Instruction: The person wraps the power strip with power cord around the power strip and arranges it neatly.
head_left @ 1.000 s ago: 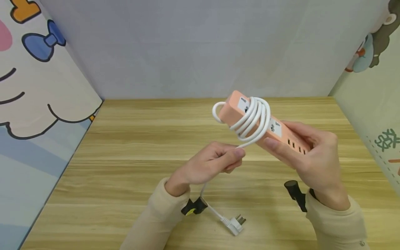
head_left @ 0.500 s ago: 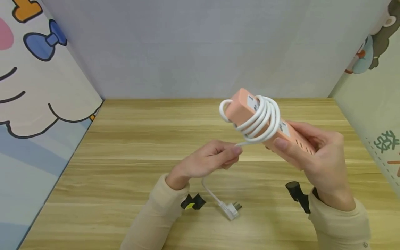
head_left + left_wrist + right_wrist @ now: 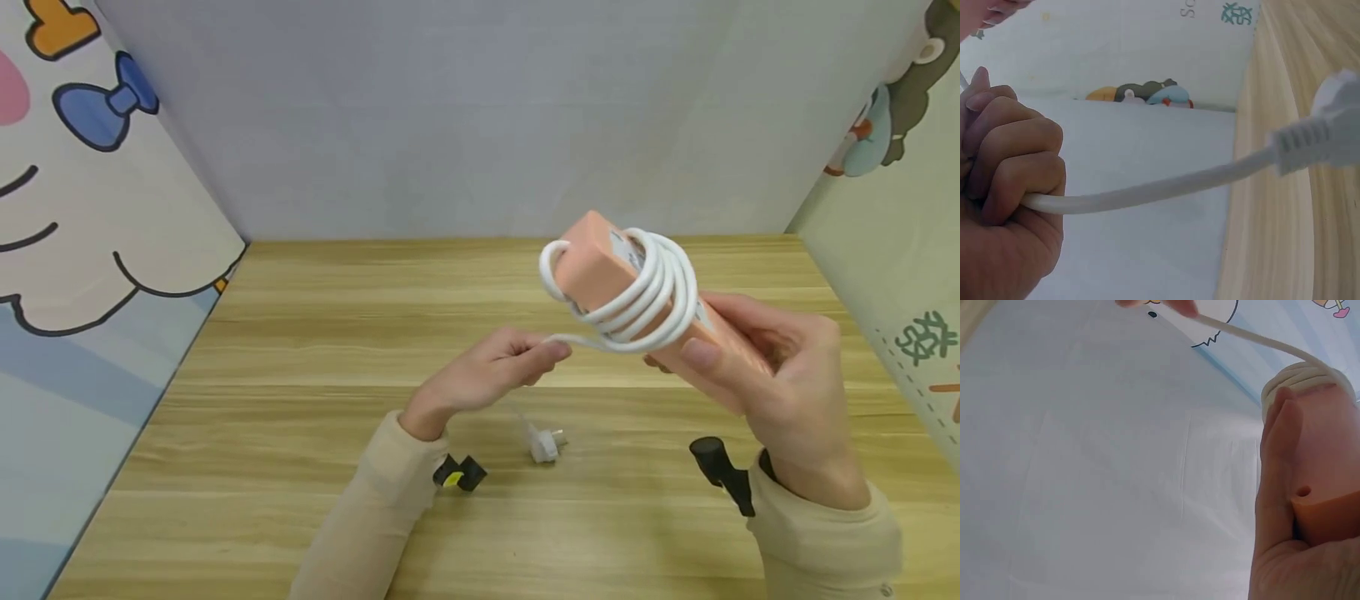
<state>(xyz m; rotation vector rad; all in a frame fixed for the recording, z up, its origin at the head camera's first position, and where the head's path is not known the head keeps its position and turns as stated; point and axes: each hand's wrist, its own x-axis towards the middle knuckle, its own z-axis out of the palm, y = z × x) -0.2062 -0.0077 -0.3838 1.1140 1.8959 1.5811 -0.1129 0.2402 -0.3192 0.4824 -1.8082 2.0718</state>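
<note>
My right hand (image 3: 787, 383) grips the lower end of a peach power strip (image 3: 596, 262), tilted up to the left above the table. Several turns of its white cord (image 3: 660, 296) are wrapped round the upper part, partly covering a socket. With thumb and fingers my left hand (image 3: 498, 367) pinches the cord just left of the strip. In the left wrist view the fingers (image 3: 1019, 144) curl round the cord, which runs out to the white plug (image 3: 1335, 125). Below the left hand, the plug hangs blurred in the head view. The right wrist view shows the strip's plain underside (image 3: 1325, 444).
A wood-grain table (image 3: 337, 308) lies beneath both hands. Behind it stands a pale grey wall (image 3: 480, 117), with cartoon-printed panels at left (image 3: 150, 225) and right (image 3: 892, 250). Black camera mounts (image 3: 720, 471) stick out at both wrists.
My right hand has moved the power strip slightly right and rolled it, so its socket face turns away. The left hand shifts slightly left with the cord. The plug has risen.
</note>
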